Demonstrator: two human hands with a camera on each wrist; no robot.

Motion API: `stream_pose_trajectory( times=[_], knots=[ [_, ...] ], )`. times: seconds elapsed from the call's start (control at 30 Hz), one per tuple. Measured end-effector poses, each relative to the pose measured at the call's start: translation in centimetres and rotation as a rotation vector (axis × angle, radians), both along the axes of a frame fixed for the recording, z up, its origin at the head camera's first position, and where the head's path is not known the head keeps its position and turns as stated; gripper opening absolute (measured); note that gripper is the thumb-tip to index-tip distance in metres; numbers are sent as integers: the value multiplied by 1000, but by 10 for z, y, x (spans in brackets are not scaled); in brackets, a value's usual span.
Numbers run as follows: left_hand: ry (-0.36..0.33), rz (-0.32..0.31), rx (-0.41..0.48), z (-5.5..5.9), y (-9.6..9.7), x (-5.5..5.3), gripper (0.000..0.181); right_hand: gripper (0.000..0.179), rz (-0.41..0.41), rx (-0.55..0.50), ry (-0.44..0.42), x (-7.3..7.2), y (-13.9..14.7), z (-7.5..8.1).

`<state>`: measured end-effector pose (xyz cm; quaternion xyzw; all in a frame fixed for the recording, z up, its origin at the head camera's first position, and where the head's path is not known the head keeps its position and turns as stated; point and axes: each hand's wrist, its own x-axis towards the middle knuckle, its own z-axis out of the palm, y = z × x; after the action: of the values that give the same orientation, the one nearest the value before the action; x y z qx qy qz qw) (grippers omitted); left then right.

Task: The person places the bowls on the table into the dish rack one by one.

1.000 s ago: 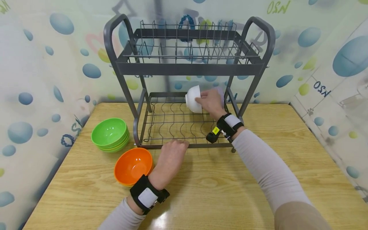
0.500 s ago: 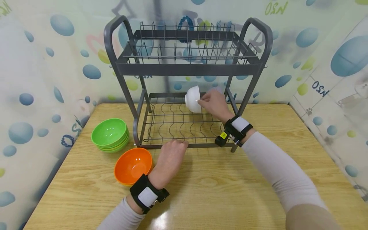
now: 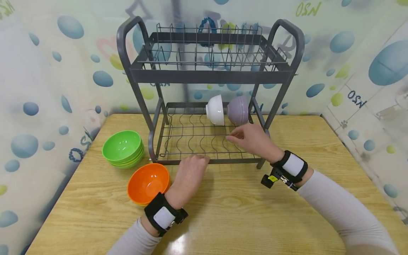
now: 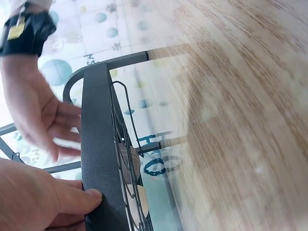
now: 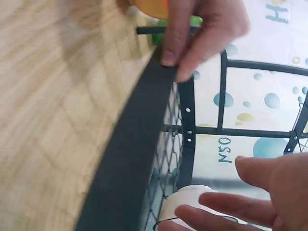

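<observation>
My right hand [image 3: 255,141] holds nothing: its fingers are loosely bent, with the thumb apart from them, above the front right of the lower tier [image 3: 191,135]. Half a second ago those fingers were at the rim of the white bowl [image 3: 214,110]; they have now come away and drawn back toward me. The bowl stands on edge on the wires by itself, mouth to the right, so I judge its placing finished. The withdrawal also uncovers the purple bowl [image 3: 238,110], just to its right and turned the same way. My left hand [image 3: 188,177] hasn't shifted; it pinches the tier's front rail [image 3: 229,161], thumb on the bar in the left wrist view. Farther out on the table [image 3: 229,219], the orange bowl [image 3: 148,184] sits beside my left wrist, the stacked green bowls [image 3: 122,147] behind it, both outside the dish rack [image 3: 210,76].
</observation>
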<state>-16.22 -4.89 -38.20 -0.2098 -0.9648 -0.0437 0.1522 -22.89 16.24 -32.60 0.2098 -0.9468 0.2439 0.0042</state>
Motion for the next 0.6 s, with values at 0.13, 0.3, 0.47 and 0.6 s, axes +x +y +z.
stream_pose_trajectory(
  times=[0.13, 0.3, 0.47, 0.6],
  knots=[
    [13, -1, -1, 0, 0, 0, 21, 31, 42, 89, -36, 18, 9, -11],
    [22, -9, 8, -1, 1, 0, 22, 28, 91, 155, -13, 35, 19, -20],
    [31, -9, 17, -3, 1, 0, 21, 21, 144, 204, 70, 44, 23, -27],
    [34, -6, 22, -4, 0, 1, 20, 17, 184, 207, 164, 43, 25, -32]
  ],
)
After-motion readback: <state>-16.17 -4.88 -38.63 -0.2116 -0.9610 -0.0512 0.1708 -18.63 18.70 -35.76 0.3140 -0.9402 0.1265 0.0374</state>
